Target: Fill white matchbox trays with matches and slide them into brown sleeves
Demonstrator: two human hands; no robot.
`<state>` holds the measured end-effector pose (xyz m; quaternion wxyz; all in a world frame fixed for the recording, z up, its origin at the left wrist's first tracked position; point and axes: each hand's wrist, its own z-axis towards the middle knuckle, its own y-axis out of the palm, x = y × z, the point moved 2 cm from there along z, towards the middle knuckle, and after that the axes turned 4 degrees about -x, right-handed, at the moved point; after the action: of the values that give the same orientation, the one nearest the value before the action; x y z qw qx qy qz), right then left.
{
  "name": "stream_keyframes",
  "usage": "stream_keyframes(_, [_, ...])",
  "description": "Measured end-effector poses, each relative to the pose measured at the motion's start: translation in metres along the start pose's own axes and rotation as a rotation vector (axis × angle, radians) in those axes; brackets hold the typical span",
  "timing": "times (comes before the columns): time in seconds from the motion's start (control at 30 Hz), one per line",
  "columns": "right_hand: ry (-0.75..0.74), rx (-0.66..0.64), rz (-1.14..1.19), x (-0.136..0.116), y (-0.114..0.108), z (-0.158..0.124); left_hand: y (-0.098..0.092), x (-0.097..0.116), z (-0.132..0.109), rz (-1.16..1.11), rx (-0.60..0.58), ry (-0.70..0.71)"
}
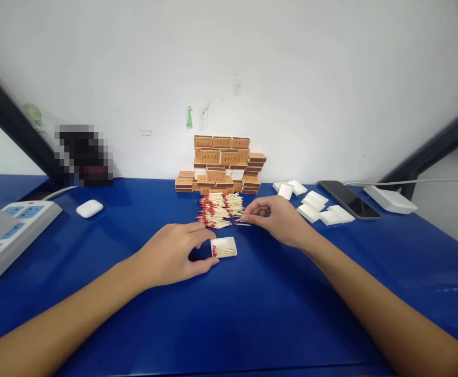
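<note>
Right hand (279, 220) grip pinches match (245, 224), axis left-right | tray (224, 241) nearby to its left, end clasped in left hand (174, 256) grip

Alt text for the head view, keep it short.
On a blue table, the left hand steadies a small white tray holding a few matches, while the right hand pinches a match beside a pile of red-tipped matches. Behind stand stacked matchboxes; empty white trays and a phone lie to the right.
</note>
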<state>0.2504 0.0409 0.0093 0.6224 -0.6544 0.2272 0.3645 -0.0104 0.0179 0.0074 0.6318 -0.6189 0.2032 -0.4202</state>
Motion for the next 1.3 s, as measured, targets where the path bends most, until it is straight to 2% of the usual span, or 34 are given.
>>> stream_keyframes(0.17, [-0.064, 0.039, -0.204, 0.003, 0.004, 0.001, -0.001, -0.001, 0.0, 0.001, 0.009, 0.006])
stream_keyframes(0.27, [-0.099, 0.017, -0.264, 0.003, 0.001, 0.0, 0.0, -0.001, 0.0, 0.0, 0.008, 0.003])
stream_keyframes(0.47, [-0.169, -0.124, -0.298, 0.01, -0.009, 0.0, 0.0, 0.0, 0.0, 0.006, 0.016, 0.009])
stream_keyframes(0.73, [-0.169, -0.196, -0.349, 0.004, -0.01, -0.001, -0.001, -0.001, 0.0, 0.01, 0.016, 0.005])
stream_keyframes(1.0, [-0.16, -0.241, -0.379, 0.008, -0.008, -0.006, 0.0, -0.001, 0.001, 0.018, 0.012, 0.018])
stream_keyframes(1.17, [-0.201, -0.243, -0.343, -0.01, -0.005, -0.016, 0.0, -0.001, 0.001, 0.015, 0.017, 0.008])
stream_keyframes(1.3, [-0.276, -0.28, -0.352, -0.03, 0.006, -0.03, 0.0, 0.0, 0.001, 0.001, 0.007, -0.002])
